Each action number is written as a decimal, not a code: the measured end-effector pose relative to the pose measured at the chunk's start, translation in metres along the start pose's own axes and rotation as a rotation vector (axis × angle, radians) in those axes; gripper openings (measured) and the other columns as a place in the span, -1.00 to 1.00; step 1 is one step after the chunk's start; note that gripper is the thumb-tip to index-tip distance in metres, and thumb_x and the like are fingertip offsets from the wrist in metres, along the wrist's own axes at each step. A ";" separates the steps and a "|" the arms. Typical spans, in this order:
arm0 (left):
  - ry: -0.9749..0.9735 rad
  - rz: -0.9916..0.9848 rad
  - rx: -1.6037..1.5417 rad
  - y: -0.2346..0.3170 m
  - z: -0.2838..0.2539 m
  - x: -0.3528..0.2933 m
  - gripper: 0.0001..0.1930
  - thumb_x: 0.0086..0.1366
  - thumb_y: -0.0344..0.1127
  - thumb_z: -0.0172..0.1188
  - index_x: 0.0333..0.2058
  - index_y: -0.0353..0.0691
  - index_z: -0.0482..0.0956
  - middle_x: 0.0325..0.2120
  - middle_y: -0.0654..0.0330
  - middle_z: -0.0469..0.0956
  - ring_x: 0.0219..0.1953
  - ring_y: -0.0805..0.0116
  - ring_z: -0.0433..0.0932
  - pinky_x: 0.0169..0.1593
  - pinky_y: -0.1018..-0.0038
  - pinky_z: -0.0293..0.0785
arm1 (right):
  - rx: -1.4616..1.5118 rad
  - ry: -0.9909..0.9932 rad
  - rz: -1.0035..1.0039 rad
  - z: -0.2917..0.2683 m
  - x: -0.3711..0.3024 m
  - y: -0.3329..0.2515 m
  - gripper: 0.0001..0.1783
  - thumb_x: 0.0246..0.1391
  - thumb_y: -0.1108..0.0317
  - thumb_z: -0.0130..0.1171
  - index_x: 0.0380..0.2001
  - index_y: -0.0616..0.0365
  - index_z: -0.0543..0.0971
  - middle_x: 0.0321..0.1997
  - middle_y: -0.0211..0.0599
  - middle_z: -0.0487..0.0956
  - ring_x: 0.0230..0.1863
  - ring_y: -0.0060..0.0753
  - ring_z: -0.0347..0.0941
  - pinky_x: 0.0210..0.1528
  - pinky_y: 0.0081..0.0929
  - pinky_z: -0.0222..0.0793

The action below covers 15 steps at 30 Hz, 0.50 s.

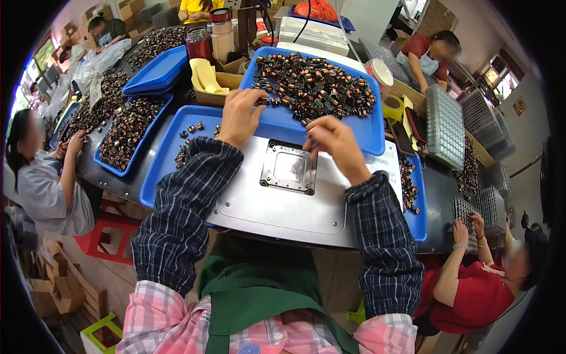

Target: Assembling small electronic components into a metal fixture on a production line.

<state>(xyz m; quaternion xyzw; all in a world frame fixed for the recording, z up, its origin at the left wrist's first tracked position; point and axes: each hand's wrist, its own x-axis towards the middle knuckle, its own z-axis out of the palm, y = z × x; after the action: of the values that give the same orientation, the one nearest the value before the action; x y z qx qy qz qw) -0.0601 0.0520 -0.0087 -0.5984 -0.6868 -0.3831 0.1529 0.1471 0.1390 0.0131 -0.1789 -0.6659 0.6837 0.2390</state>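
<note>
Left hand (240,117): fingers curled, tips at the left side of the heaped tray; cannot tell whether they grip a part.
Right hand (337,146): thumb and fingers drawn together by the fixture's far right corner; whether a part sits between them is too small to tell.
Components (318,85): small, black and copper-coloured, heaped in the blue tray (359,137) just beyond the fixture.
Metal fixture (289,168): squarish, with a recessed middle, on the silver plate (277,213) between the sleeved forearms.
Yellow tape roll (392,107): just right of the heaped tray.
</note>
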 end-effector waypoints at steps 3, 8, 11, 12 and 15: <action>0.091 0.009 -0.285 0.023 -0.007 -0.009 -0.71 0.04 -0.54 0.10 -0.18 -0.26 0.45 -0.43 0.11 0.46 -0.34 0.23 0.46 -0.25 0.49 0.39 | 0.204 0.190 -0.078 -0.012 0.008 -0.009 -0.87 0.06 0.39 -0.02 -0.38 0.24 0.44 -0.55 -0.39 0.43 -0.49 -0.50 0.42 -0.51 -0.65 0.29; -0.043 -0.116 -0.500 0.044 -0.014 -0.024 -0.75 0.04 -0.56 0.07 -0.24 -0.27 0.47 -0.45 0.07 0.45 -0.41 0.20 0.47 -0.32 0.46 0.40 | -0.691 0.291 -0.229 -0.040 0.022 0.005 -0.76 -0.16 0.25 0.21 -0.56 0.24 0.52 -0.63 -0.35 0.49 -0.51 -0.49 0.44 -0.48 -0.55 0.28; -0.175 0.019 -0.466 0.050 -0.015 -0.034 -0.77 0.05 -0.58 0.07 -0.25 -0.32 0.47 -0.44 0.15 0.44 -0.43 0.33 0.45 -0.32 0.52 0.38 | -1.035 0.275 -0.112 -0.047 0.028 0.009 -0.70 -0.28 0.22 0.25 -0.55 0.25 0.51 -0.57 -0.17 0.52 -0.52 -0.26 0.45 -0.42 -0.44 0.33; -0.175 0.015 -0.464 0.052 -0.017 -0.037 -0.77 0.05 -0.58 0.07 -0.25 -0.32 0.47 -0.44 0.15 0.44 -0.43 0.33 0.45 -0.32 0.52 0.38 | -1.033 0.271 -0.112 -0.049 0.028 0.011 -0.70 -0.28 0.22 0.25 -0.55 0.25 0.51 -0.57 -0.17 0.52 -0.52 -0.26 0.45 -0.42 -0.44 0.33; -0.328 -0.040 -0.506 0.058 -0.022 -0.043 -0.84 0.05 -0.54 0.10 -0.32 -0.32 0.49 -0.43 0.14 0.44 -0.41 0.30 0.46 -0.33 0.49 0.39 | -1.148 0.464 -0.261 -0.055 0.026 0.016 -0.76 -0.27 0.31 0.24 -0.50 0.21 0.48 -0.63 -0.27 0.47 -0.58 -0.39 0.40 -0.49 -0.51 0.31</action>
<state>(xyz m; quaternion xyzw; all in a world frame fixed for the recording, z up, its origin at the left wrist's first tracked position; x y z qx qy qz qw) -0.0005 0.0057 -0.0031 -0.6578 -0.5967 -0.4433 -0.1214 0.1551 0.1987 -0.0036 -0.3396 -0.8738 0.1260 0.3243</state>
